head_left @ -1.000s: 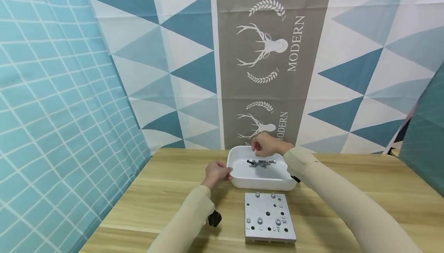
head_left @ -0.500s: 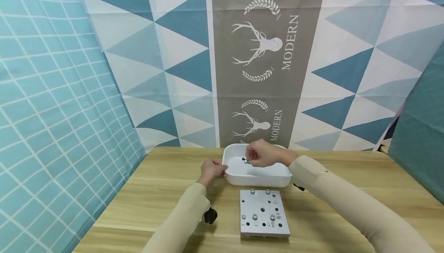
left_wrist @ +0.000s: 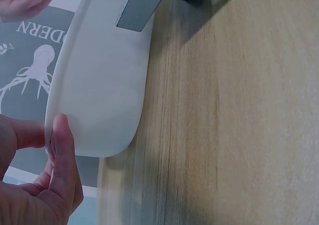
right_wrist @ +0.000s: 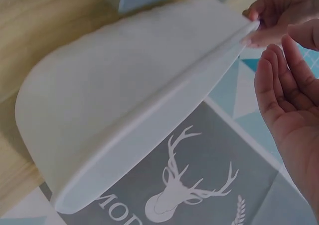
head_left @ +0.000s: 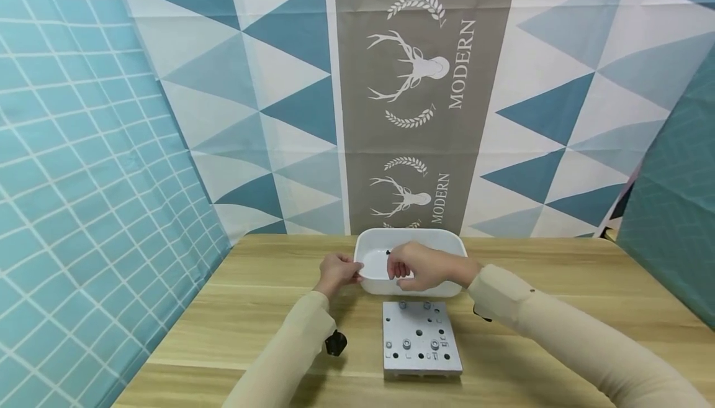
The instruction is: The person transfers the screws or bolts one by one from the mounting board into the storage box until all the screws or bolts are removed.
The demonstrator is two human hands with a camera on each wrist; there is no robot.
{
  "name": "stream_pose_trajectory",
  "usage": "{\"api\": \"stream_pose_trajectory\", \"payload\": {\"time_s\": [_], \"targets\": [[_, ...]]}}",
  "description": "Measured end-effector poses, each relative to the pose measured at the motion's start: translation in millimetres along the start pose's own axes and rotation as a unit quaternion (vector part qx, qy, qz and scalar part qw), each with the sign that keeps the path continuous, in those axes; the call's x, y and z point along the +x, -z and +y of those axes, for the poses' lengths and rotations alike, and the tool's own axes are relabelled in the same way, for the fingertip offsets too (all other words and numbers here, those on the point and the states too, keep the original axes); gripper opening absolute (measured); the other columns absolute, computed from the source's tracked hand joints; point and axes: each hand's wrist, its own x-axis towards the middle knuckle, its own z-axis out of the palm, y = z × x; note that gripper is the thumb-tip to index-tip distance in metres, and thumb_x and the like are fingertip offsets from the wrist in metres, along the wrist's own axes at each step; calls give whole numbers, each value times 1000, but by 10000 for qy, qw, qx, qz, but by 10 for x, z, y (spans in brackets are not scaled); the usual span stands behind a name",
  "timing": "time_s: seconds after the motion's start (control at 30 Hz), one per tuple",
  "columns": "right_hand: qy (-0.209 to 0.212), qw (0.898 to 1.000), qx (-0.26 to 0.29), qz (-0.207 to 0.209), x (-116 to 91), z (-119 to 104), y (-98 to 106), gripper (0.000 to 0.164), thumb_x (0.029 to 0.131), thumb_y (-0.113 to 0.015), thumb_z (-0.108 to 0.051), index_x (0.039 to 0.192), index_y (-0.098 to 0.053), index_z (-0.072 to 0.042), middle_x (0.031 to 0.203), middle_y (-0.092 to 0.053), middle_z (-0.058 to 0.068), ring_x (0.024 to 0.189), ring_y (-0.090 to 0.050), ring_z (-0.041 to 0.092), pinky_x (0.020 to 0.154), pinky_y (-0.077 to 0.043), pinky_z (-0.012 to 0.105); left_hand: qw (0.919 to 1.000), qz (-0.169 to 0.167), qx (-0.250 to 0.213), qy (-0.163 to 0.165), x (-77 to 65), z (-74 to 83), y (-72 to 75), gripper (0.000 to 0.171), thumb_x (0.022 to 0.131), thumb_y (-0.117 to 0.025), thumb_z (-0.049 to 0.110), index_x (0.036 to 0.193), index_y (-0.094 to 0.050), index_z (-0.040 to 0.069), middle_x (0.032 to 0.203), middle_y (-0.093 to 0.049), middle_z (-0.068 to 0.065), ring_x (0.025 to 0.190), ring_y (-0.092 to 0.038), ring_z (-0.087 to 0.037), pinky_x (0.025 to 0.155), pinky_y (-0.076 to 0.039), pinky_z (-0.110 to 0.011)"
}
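Note:
My left hand [head_left: 339, 269] pinches the left rim of a white plastic tray [head_left: 375, 287], its thumb on the outside in the left wrist view. Above the tray is my right hand [head_left: 419, 266], fingers curled inward, covering most of the tray's middle. A small dark bolt end [head_left: 388, 252] peeks out beside it. In the right wrist view, the thumb and forefinger of the right hand [right_wrist: 294, 85] come close together; I cannot tell whether a bolt is between them. Just in front of the tray lies a silver metal plate [head_left: 403, 326] with holes and several socket-head bolts [head_left: 406, 344] standing in it.
The wooden table [head_left: 268, 327] carries the tray and plate. A patterned curtain [head_left: 290, 116] hangs right behind the tray, a blue checked one [head_left: 84, 166] along the left side, and a green cloth [head_left: 670, 197] at the right. Black wrist devices [head_left: 336, 343] sit under the sleeves.
My right hand has come down over the bolts in the tray, then nearer to the tray's front side. The left hand keeps its grip on the rim. The whole head view has shifted slightly.

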Motion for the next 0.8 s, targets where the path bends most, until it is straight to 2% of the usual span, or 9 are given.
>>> {"api": "stream_pose_trajectory", "payload": {"time_s": [0.2,0.33,0.43,0.57,0.8], "targets": [[-2,9998,166,-100,-31,-126,-34,8,79,-66,-8,87,-65,-10,77,-62,-4,71,-58,9,63,-48,10,10000,-29,-46,-28,-10,8,1,14,83,-69,1,89,-59,-7,68,-58,-6,50,-58,-5,60,-63,-23],[103,9994,293,-121,-46,-209,-41,8,80,-65,-6,88,-65,-9,79,-63,-2,72,-59,9,65,-55,17,10000,-37,-32,-27,1,9,1,14,83,-69,1,90,-60,-8,65,-59,-5,49,-57,-4,57,-61,-20],[176,9991,329,-201,-56,-276,-53,10,80,-65,-6,89,-65,-9,81,-63,0,73,-58,8,66,-55,18,10000,-25,-73,-49,19,6,1,12,82,-69,0,88,-61,-7,62,-59,-4,47,-57,-4,55,-61,-19],[338,9981,347,-389,-77,-357,-109,12,79,-65,-5,91,-64,-9,83,-65,1,73,-58,7,65,-49,8,9999,7,-115,-52,31,-7,0,11,82,-69,0,86,-61,-6,63,-61,-6,46,-57,-3,54,-60,-18],[607,9954,258,-701,-139,-469,-212,13,79,-68,-8,92,-66,-9,83,-65,1,74,-59,7,66,-46,4,10000,-5,-98,-11,35,-13,-11,11,82,-69,0,85,-60,-6,61,-58,-3,47,-57,-3,53,-60,-19]]}}
